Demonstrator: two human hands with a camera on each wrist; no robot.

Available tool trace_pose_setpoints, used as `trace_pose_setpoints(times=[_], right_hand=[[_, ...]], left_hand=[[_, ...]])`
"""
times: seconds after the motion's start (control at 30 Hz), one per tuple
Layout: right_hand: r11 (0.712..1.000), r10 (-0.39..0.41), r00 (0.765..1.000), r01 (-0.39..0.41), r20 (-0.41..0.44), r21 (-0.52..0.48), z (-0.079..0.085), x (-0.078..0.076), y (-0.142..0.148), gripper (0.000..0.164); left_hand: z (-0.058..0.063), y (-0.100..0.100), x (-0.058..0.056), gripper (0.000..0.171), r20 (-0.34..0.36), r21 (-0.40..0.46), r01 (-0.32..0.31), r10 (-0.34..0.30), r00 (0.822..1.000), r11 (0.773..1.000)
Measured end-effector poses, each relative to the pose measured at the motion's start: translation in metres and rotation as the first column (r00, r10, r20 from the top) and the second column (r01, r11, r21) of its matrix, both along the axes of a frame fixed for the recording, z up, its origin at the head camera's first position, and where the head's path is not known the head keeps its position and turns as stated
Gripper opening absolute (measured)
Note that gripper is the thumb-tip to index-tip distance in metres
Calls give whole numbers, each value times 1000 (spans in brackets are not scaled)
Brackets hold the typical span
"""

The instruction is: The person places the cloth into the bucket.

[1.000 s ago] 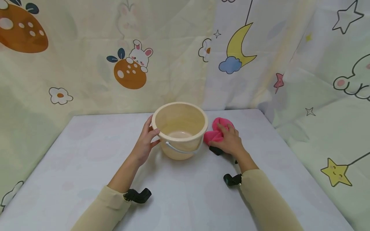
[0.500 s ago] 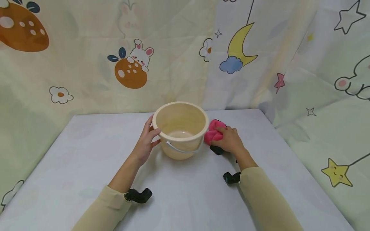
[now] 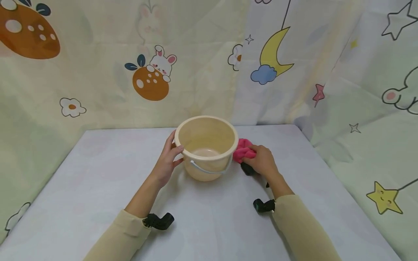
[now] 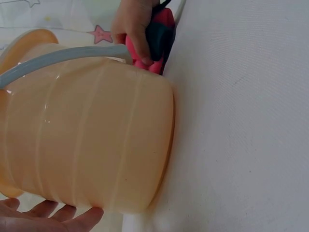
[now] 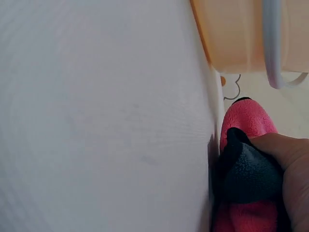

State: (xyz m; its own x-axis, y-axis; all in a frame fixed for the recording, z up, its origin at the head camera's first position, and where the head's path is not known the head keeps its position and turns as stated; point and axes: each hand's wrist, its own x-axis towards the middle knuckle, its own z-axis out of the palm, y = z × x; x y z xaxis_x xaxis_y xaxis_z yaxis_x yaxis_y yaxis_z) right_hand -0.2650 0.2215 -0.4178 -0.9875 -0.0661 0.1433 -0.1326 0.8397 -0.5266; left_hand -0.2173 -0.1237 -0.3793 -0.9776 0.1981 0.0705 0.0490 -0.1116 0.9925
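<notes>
Backdrop: pale printed cloth (image 3: 202,83) hangs behind a white-covered surface (image 3: 98,181).
Left hand (image 3: 165,163): fingers spread and curved round the side of the bucket (image 3: 205,165), up by its rim; I'd say it is there to stop the bucket sliding or tipping.
Right hand (image 3: 265,161): pinching a soft pink bundle (image 3: 241,150), thumb against it, probably because fabric this loose needs gathering to stay together.
Pink bundle: outside the bucket, low by the surface, just beside it on the right; what it is, I can't tell.
Bucket: mouth up on the surface, between the hands, seemingly so that both reach it easily.
Handle (image 4: 63,54): dropped to the near side, which leaves the mouth unobstructed.
Cuffs: a black device (image 3: 160,222) sits at each, likely the wrist camera.
</notes>
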Motion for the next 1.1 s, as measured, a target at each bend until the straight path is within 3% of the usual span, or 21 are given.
trace_pose_setpoints(times=[0.27,0.57,1.1], right_hand=[[992,-50,999,49,-13,-120,14,8,4,59],[977,-88,993,72,-76,-200,43,18,8,57],[961,-118,979,71,-165,-266,96,25,4,57]], left_hand=[[1,0,-1,73,-8,2,6,-6,1000,1000],[1,0,-1,73,0,8,-4,4,1000,1000],[2,0,1,74,-10,6,-5,5,1000,1000]])
